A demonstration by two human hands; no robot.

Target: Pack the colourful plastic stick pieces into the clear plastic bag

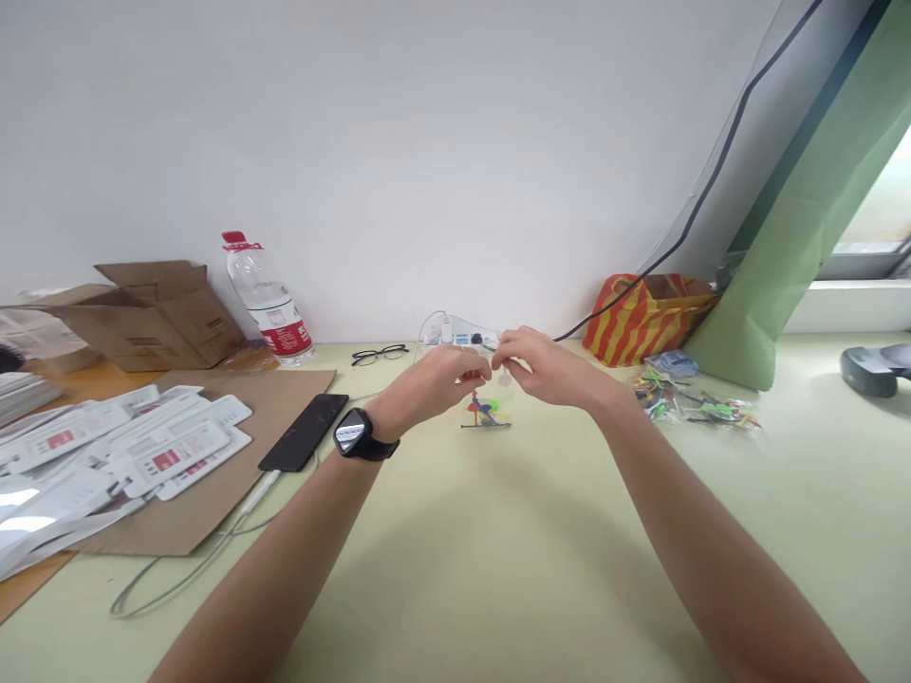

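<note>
My left hand (pixel 436 381), with a black smartwatch (pixel 354 434) on its wrist, and my right hand (pixel 547 368) meet above the pale green table (pixel 498 569). Their fingertips pinch a small part between them; it is too small to name. Just below the fingers stands a small colourful toy model (pixel 485 412) with red, blue and green pieces on a thin flat base. Whether the fingers touch the toy I cannot tell.
A black phone (pixel 305 432) with a white cable lies left on brown cardboard (pixel 192 512), beside several white packages (pixel 135 455). A water bottle (pixel 267 299), open carton (pixel 153 313), glasses (pixel 380 355), striped bag (pixel 644 318) and bagged small parts (pixel 694 403) sit further back.
</note>
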